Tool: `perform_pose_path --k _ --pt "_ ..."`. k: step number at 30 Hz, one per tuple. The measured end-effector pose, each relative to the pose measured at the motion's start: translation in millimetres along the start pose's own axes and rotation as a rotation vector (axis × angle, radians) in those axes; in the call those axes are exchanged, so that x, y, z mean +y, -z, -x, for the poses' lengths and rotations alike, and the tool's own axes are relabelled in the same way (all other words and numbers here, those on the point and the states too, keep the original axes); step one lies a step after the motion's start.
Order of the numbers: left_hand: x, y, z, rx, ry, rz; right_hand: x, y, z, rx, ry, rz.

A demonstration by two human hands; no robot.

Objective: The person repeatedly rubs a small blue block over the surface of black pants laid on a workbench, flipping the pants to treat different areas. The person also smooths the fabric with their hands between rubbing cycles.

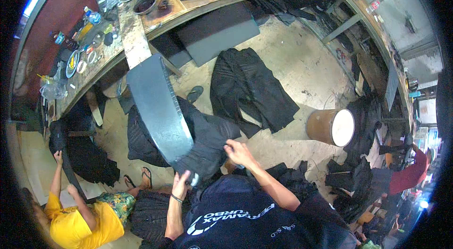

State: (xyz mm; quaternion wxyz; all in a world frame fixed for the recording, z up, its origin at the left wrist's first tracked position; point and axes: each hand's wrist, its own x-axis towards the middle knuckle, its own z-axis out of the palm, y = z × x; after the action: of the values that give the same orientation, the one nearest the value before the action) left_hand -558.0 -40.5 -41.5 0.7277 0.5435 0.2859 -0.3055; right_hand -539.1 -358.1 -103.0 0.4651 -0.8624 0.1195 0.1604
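Note:
A long, narrow grey board (163,112) slopes down toward me from the table. At its near end a black garment (207,152) of creased cloth lies around and beside the board. My left hand (179,187) is closed on the garment's near edge, by the board's end; a small whitish thing (193,179) shows beside the fingers, too small to name. To the right, my right hand (239,153) pinches the garment's right side. More dark cloth (141,140) hangs left of the board; I cannot tell whether it belongs to the same garment.
Black trousers (250,88) lie on the floor ahead, near a sandal (194,93). A brown drum with a white top (342,128) stands right, before piled black clothes (358,178). A cluttered workbench (134,37) curves around. At left, a person in yellow (89,220) handles dark cloth.

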Motion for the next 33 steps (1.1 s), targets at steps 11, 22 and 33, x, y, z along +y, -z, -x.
perform_pose_path --k 11,22,33 --pt "55 -199 6 -0.748 -0.362 -0.964 73 123 208 0.595 -0.561 -0.178" --pt "221 -251 -196 -0.168 -1.171 -0.952 46 195 -105 0.717 -0.006 -0.226" --pt "184 105 -245 1.012 -0.807 -0.515 138 47 -82 0.306 -0.347 0.414"
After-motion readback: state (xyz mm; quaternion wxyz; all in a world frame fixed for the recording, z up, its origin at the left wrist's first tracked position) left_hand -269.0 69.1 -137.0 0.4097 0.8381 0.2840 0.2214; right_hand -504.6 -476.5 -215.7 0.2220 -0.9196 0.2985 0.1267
